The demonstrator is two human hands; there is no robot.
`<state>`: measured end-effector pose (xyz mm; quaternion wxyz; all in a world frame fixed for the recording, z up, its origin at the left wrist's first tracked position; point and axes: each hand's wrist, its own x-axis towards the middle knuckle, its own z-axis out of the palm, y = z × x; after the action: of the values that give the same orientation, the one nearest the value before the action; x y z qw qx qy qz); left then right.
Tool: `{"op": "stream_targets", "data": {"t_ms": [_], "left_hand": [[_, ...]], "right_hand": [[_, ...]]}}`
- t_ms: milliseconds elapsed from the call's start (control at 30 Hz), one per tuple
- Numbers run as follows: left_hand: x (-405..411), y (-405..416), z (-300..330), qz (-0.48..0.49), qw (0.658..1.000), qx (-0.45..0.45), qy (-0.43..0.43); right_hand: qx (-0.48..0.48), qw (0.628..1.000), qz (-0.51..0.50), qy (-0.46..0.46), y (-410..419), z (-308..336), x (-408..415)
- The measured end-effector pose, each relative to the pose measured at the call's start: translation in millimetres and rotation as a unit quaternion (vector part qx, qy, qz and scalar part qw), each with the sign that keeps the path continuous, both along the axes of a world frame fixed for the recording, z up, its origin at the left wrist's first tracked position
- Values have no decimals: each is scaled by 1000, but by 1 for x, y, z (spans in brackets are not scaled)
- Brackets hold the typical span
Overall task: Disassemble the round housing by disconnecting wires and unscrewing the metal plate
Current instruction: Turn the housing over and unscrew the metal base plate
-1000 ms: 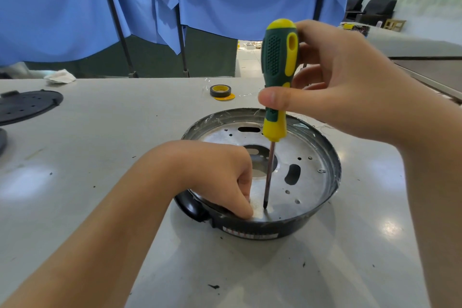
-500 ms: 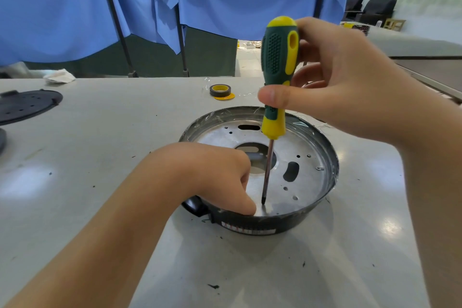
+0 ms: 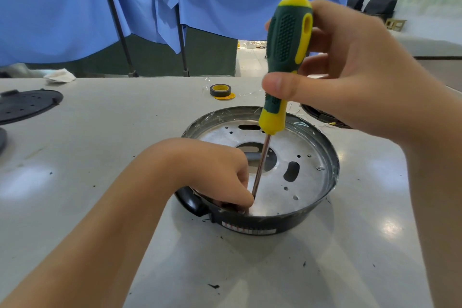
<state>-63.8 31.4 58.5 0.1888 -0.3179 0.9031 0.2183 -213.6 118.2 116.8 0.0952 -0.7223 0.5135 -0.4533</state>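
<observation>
A person's right hand grips a green-and-yellow screwdriver nearly upright, shaft slanting down toward the left hand, whose curled fingers pinch around the tip, hiding any screw. Beneath both hands the round housing sits on the tabletop, open side up. Its metal plate looks stiff, thin and likely sharp-edged; the dark rim seems the safer hold.

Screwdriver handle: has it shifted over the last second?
Yes. Against the unmoved tape roll, the screwdriver handle has risen and swung right in the right hand; its tip stays beside the left hand at the round housing's near edge.
</observation>
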Motion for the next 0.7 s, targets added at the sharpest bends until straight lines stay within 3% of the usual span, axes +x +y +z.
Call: {"op": "stream_targets", "data": {"t_ms": [367,700], "left_hand": [[-1,-6,1,37,995,94,6],[-2,-5,0,45,994,102,-7]], "right_hand": [[11,999,36,-28,-1,-2,4],[19,999,28,-7,-2,-4,5]]}}
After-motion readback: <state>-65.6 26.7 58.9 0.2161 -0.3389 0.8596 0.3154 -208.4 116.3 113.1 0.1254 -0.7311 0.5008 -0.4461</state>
